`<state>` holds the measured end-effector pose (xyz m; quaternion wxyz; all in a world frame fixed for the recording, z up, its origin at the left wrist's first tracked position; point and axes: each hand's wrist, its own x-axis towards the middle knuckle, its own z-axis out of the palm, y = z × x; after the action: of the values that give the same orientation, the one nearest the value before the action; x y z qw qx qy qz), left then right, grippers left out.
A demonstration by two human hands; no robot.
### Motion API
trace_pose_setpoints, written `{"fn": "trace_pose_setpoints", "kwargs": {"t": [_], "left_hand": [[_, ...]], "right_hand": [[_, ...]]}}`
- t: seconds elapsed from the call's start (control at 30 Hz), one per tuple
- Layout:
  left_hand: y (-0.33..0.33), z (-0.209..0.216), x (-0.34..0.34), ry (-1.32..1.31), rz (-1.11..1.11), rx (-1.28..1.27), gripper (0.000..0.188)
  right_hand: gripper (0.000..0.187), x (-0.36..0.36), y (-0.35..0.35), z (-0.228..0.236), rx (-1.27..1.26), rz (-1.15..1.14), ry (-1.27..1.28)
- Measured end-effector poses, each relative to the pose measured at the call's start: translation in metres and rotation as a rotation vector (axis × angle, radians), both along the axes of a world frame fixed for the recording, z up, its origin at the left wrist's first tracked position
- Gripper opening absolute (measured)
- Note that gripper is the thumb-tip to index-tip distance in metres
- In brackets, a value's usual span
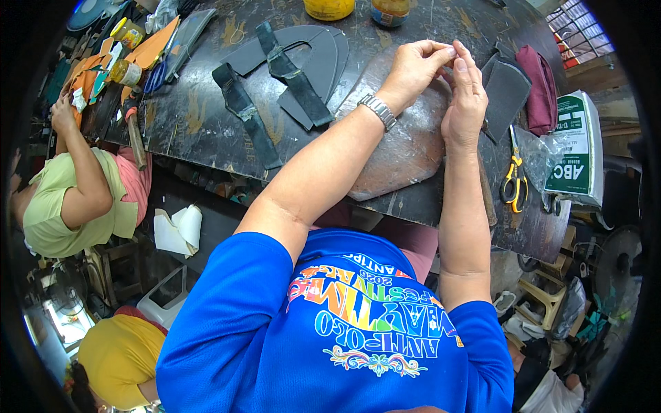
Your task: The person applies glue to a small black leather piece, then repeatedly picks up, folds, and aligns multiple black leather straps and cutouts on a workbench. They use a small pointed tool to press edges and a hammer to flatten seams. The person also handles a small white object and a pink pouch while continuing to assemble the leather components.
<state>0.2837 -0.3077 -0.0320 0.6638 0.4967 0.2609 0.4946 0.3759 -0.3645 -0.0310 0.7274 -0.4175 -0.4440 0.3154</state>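
My left hand [413, 71], a metal-banded watch on its wrist, pinches thumb and forefinger together. They meet the fingertips of my right hand [466, 100], whose fingers lie close together. Whatever is between the fingertips is too small or hidden to make out. Both hands are above a scuffed, brownish translucent slab [403, 162] near the table's front edge. Left of it lie two dark straps [249, 117] [292, 76], one across flat dark grey sheet pieces [327, 58]. Beside my right hand rests another dark grey piece [507, 96].
Yellow-handled scissors [514, 180], a maroon pouch [539, 89], clear plastic and a green-and-white box [575, 148] are at the right. Jars [329, 8] stand at the far edge. A hammer [135, 134] lies at the left, near a person in light green [72, 196]; another wears yellow [120, 358].
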Motion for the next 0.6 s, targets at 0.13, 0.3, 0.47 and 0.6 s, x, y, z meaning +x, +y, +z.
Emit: {"fn": "trace_pose_setpoints", "kwargs": {"t": [0.13,0.3,0.47,0.6], "left_hand": [[-0.002,-0.002,0.003,-0.028,-0.05,-0.029,0.034],[0.001,-0.009,0.011,-0.073,-0.152,0.016,0.048],[0.0,-0.011,0.011,-0.146,-0.156,-0.061,0.059],[-0.002,-0.003,0.003,-0.143,-0.136,-0.198,0.07]], "right_hand": [[0.042,0.0,0.001,-0.005,-0.028,-0.027,-0.106],[0.057,-0.001,0.006,-0.008,0.001,-0.089,-0.397],[0.072,-0.015,0.002,-0.008,-0.006,-0.03,-0.501],[0.076,-0.022,-0.004,-0.007,-0.007,0.0,-0.538]]}}
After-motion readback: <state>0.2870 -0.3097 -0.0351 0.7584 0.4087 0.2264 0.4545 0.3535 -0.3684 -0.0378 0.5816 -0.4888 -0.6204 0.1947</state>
